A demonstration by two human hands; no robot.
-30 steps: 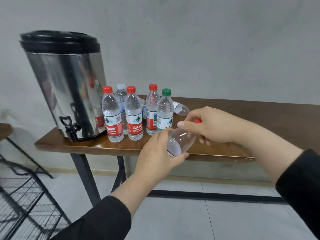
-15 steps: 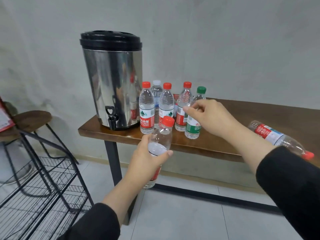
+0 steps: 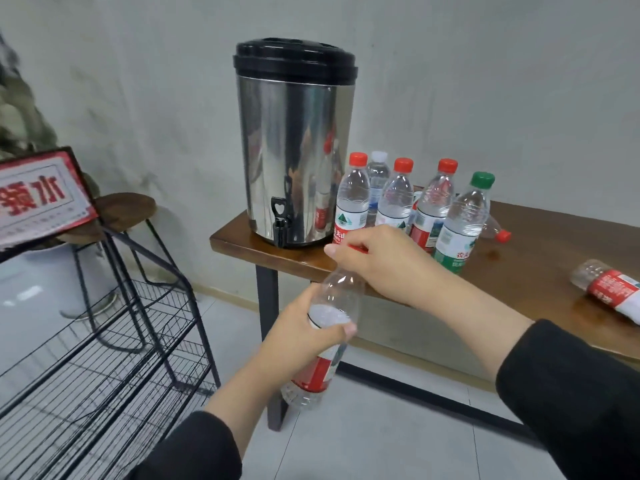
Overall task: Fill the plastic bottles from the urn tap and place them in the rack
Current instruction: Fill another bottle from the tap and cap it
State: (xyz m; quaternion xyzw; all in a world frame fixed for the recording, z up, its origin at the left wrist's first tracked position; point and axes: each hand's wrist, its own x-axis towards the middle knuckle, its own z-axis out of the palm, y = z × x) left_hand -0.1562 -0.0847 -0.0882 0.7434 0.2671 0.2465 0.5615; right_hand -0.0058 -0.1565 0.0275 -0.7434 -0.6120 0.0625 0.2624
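Note:
My left hand (image 3: 304,336) grips the body of a clear plastic bottle (image 3: 323,358) with a red label, held upright below the table's front edge. My right hand (image 3: 377,258) pinches its red cap (image 3: 358,248) at the top. The steel urn (image 3: 294,150) with a black lid stands on the wooden table (image 3: 540,271), its black tap (image 3: 280,220) facing me at the left end. Several capped bottles (image 3: 398,199) stand beside the urn, one with a green cap (image 3: 483,180). A black wire rack (image 3: 104,358) stands on the floor at the lower left.
Another red-label bottle (image 3: 609,289) lies on its side at the table's right. A small round stool (image 3: 124,209) and a red-and-white sign (image 3: 38,199) are at the left, above the rack. A white pot (image 3: 34,289) stands behind the rack. Grey wall behind.
The view has swung left, showing more of the rack. My right hand has come back from the standing bottles onto the held bottle's cap. My left hand keeps hold of the bottle.

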